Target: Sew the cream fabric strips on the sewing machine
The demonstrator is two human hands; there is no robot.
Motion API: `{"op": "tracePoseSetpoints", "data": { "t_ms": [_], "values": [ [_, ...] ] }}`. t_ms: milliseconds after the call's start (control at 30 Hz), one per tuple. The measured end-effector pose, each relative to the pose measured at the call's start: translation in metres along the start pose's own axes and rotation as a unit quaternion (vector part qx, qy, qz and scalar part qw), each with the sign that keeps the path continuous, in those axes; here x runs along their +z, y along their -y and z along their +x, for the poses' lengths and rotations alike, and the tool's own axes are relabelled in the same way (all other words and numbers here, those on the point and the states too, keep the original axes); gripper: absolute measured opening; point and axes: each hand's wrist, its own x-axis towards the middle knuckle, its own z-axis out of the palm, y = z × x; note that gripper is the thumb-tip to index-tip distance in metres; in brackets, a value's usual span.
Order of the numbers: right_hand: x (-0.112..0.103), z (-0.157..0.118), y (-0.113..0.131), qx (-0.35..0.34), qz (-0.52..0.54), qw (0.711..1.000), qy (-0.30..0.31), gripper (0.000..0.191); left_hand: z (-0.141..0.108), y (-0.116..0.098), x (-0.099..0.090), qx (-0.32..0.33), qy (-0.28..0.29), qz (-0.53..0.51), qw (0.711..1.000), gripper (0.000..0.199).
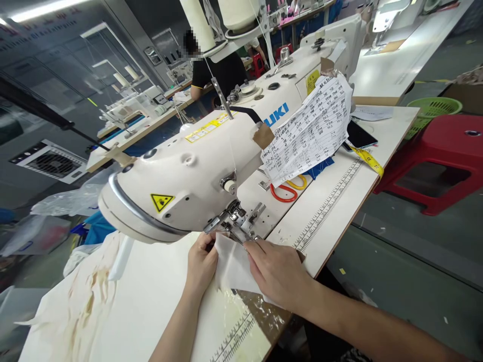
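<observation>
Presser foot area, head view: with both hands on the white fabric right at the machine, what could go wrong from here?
1. The left hand and right hand press the white fabric close to the presser foot; fingertips might stray under the needle.
2. The paper sheet taped to the sewing machine hangs over the scissors; it could hide them or drop.

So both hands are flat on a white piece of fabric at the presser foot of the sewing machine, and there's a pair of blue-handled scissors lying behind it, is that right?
Not quite: the head view shows the scissors have red and yellow handles, not blue. The rest holds: the left hand and right hand rest on the white fabric at the presser foot of the sewing machine.
</observation>
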Motion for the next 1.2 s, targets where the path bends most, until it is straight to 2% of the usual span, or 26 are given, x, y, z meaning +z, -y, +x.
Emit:
{"op": "tracePoseSetpoints", "data": {
  "t_ms": [167,867,967,1100,1200],
  "values": [
    [0.000,0.000,0.000,-0.006,0.007,1.000,-0.012,0.021,0.000,-0.001,0.000,0.000,0.002,0.003,1.000,0.018],
    [-0.003,0.006,0.002,0.002,-0.051,0.998,0.029,0.023,0.000,-0.003,0.004,0.031,-0.001,0.018,0.999,0.020],
    [0.000,0.004,0.001,-0.006,-0.059,0.998,0.014,0.024,-0.002,-0.006,0.006,0.051,-0.008,0.045,0.998,0.020],
    [0.004,0.003,0.001,-0.017,-0.072,0.997,-0.009,0.026,-0.003,-0.004,0.010,0.110,-0.034,0.135,0.984,0.020],
    [0.006,0.003,0.001,-0.016,-0.073,0.997,-0.011,0.026,-0.003,0.001,0.010,0.123,-0.047,0.140,0.981,0.017]
  ]
}}
